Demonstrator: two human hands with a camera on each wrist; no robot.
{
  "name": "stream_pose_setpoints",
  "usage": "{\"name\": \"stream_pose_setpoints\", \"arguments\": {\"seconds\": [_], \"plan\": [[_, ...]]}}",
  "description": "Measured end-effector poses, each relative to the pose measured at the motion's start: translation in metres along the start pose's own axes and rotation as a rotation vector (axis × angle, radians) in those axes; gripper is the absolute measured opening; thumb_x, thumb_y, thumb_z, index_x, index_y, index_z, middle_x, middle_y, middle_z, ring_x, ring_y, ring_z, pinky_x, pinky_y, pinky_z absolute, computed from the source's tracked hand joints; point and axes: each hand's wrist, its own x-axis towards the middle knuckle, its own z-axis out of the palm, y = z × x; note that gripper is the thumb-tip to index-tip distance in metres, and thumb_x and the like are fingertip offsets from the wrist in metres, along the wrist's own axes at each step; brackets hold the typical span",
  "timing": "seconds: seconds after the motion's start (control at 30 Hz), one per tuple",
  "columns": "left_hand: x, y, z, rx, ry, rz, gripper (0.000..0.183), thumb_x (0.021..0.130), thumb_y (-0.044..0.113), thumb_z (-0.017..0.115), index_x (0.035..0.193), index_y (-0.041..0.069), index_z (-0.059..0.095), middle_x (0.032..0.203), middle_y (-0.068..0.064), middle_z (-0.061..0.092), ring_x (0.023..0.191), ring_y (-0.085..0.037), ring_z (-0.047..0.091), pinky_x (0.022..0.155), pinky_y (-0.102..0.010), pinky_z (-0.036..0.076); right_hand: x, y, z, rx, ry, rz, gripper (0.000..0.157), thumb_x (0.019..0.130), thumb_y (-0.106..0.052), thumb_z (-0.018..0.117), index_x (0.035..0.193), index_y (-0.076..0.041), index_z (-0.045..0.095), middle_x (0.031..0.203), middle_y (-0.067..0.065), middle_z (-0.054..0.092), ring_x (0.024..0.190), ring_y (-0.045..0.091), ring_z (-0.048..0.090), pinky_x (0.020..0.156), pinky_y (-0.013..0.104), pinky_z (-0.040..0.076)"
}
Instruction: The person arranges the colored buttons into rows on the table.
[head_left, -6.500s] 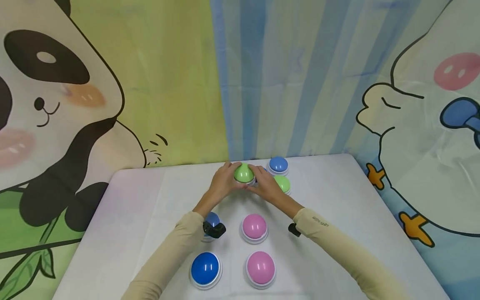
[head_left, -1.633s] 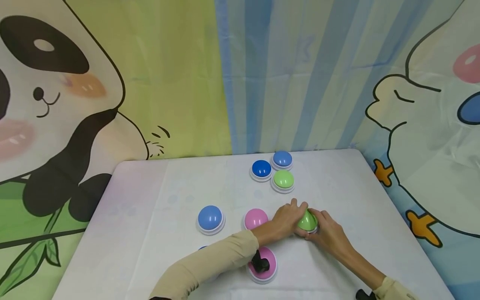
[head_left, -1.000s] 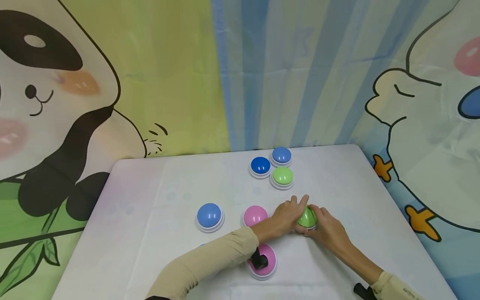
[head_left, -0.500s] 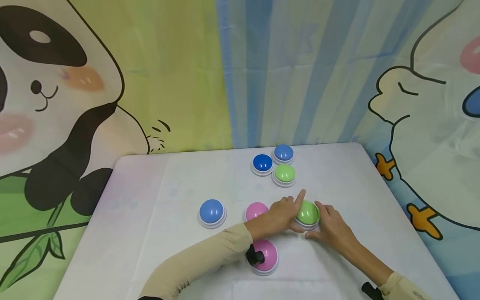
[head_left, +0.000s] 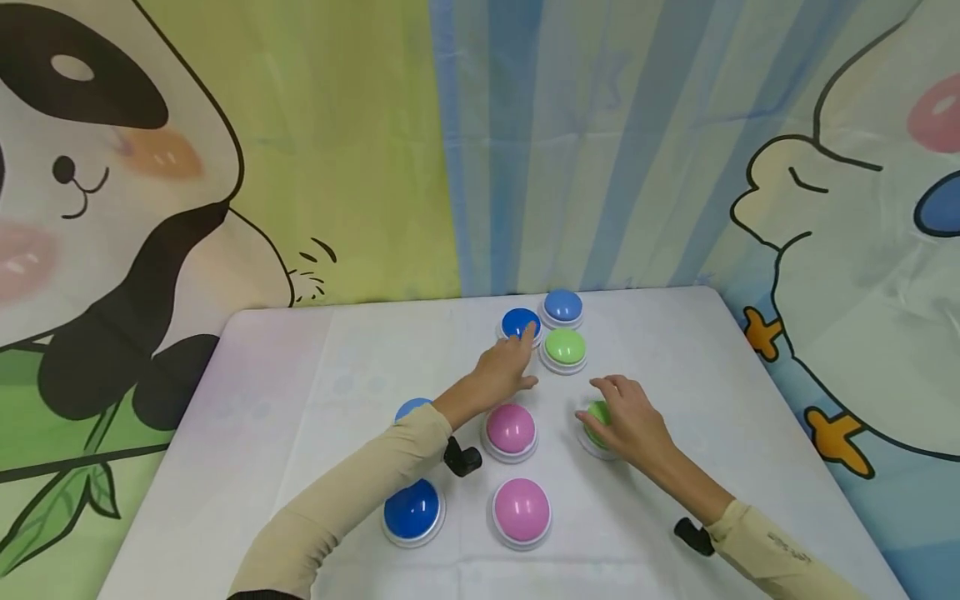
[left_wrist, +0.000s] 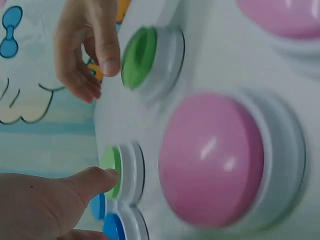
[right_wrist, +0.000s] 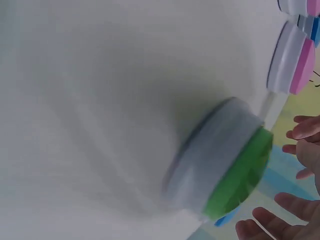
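My left hand (head_left: 495,372) reaches over the table toward the dark blue dome button (head_left: 517,320) at the back, its index finger extended in front of the dome; whether it touches cannot be told. A green dome button (head_left: 565,347) and a light blue dome button (head_left: 562,305) stand close beside that one. At the right, my right hand (head_left: 630,421) hovers with spread fingers by another green dome button (head_left: 597,417), partly hiding it. In the right wrist view this green button (right_wrist: 240,175) sits on its white base, apart from the fingers.
Two pink dome buttons stand mid-table, one farther back (head_left: 510,428) and one nearer (head_left: 522,510). A dark blue button (head_left: 412,510) is at front left; my left forearm partly covers a light blue button (head_left: 410,407). The white table (head_left: 285,400) ends at a cartoon-printed curtain.
The green button, earlier held in both hands at the back, now stands mid-right. Both hands have let go of it; my left hand has moved left and back, while my right has lifted slightly.
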Motion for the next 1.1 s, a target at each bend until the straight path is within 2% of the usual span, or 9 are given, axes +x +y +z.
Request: {"name": "stream_pose_setpoints", "arguments": {"seconds": [0.13, 0.3, 0.4, 0.47, 0.6, 0.67, 0.83, 0.97, 1.1], "plan": [[0.015, -0.022, -0.006, 0.016, 0.03, -0.068, 0.091, 0.087, 0.032, 0.073, 0.153, 0.004, 0.016, 0.137, -0.022, 0.054, 0.122, -0.035, 0.056, 0.094, -0.044, 0.054, 0.041, -0.019, 0.005, -0.01, -0.041, -0.01, 0.059, 0.082, -0.04, 0.076, 0.125, -0.003, 0.058, 0.123, 0.021, 0.058, 0.116, 0.036, 0.054, 0.082, 0.05, 0.058], [0.034, -0.047, 0.001, -0.114, 0.045, -0.151, 0.088, 0.084, 0.027, 0.076, 0.152, 0.006, 0.023, 0.142, -0.021, 0.048, 0.128, -0.034, 0.05, 0.105, -0.046, 0.047, 0.103, -0.034, 0.026, -0.044, -0.133, -0.053, 0.062, 0.083, -0.037, 0.076, 0.13, -0.003, 0.053, 0.127, 0.022, 0.055, 0.118, 0.037, 0.054, 0.088, 0.05, 0.056], [0.046, -0.055, 0.008, -0.209, 0.058, -0.133, 0.087, 0.084, 0.023, 0.076, 0.151, 0.007, 0.025, 0.146, -0.021, 0.043, 0.133, -0.036, 0.045, 0.11, -0.048, 0.042, 0.133, -0.035, 0.041, -0.058, -0.196, -0.051, 0.065, 0.083, -0.037, 0.075, 0.134, -0.005, 0.049, 0.129, 0.023, 0.054, 0.12, 0.038, 0.053, 0.094, 0.053, 0.053], [0.053, -0.059, 0.014, -0.256, 0.064, -0.108, 0.085, 0.085, 0.022, 0.075, 0.152, 0.007, 0.025, 0.148, -0.021, 0.041, 0.135, -0.036, 0.043, 0.111, -0.049, 0.04, 0.146, -0.034, 0.05, -0.06, -0.248, -0.034, 0.067, 0.084, -0.037, 0.074, 0.137, -0.006, 0.047, 0.13, 0.023, 0.054, 0.121, 0.039, 0.054, 0.098, 0.054, 0.05], [0.059, -0.064, 0.024, -0.292, 0.043, -0.061, 0.078, 0.086, 0.019, 0.073, 0.15, 0.006, 0.03, 0.148, -0.019, 0.042, 0.136, -0.034, 0.043, 0.114, -0.047, 0.037, 0.155, -0.033, 0.062, -0.065, -0.351, -0.014, 0.07, 0.086, -0.036, 0.072, 0.142, -0.009, 0.041, 0.133, 0.024, 0.053, 0.121, 0.039, 0.055, 0.102, 0.054, 0.048], [0.058, -0.065, 0.028, -0.296, 0.035, -0.045, 0.076, 0.086, 0.018, 0.073, 0.148, 0.005, 0.032, 0.146, -0.018, 0.045, 0.135, -0.033, 0.044, 0.114, -0.046, 0.037, 0.155, -0.032, 0.064, -0.062, -0.374, -0.014, 0.071, 0.087, -0.035, 0.072, 0.144, -0.01, 0.039, 0.133, 0.025, 0.052, 0.12, 0.039, 0.056, 0.102, 0.054, 0.048], [0.057, -0.065, 0.028, -0.297, 0.055, -0.023, 0.073, 0.086, 0.018, 0.073, 0.146, 0.003, 0.035, 0.142, -0.018, 0.05, 0.132, -0.033, 0.048, 0.113, -0.045, 0.039, 0.154, -0.031, 0.063, -0.018, -0.346, -0.036, 0.069, 0.086, -0.031, 0.074, 0.142, -0.009, 0.039, 0.128, 0.026, 0.054, 0.116, 0.04, 0.059, 0.097, 0.055, 0.05], [0.059, -0.066, 0.025, -0.3, 0.077, -0.017, 0.071, 0.087, 0.018, 0.072, 0.146, 0.005, 0.035, 0.143, -0.017, 0.049, 0.134, -0.032, 0.047, 0.114, -0.044, 0.038, 0.157, -0.03, 0.059, 0.007, -0.329, -0.059, 0.068, 0.086, -0.029, 0.074, 0.14, -0.008, 0.04, 0.128, 0.027, 0.055, 0.118, 0.04, 0.058, 0.1, 0.053, 0.049], [0.061, -0.066, 0.023, -0.325, 0.09, -0.013, 0.071, 0.087, 0.017, 0.072, 0.147, 0.007, 0.035, 0.146, -0.016, 0.047, 0.136, -0.031, 0.045, 0.115, -0.044, 0.036, 0.163, -0.029, 0.055, 0.031, -0.347, -0.047, 0.068, 0.087, -0.029, 0.073, 0.141, -0.01, 0.038, 0.131, 0.026, 0.053, 0.122, 0.04, 0.055, 0.103, 0.053, 0.047]]}}
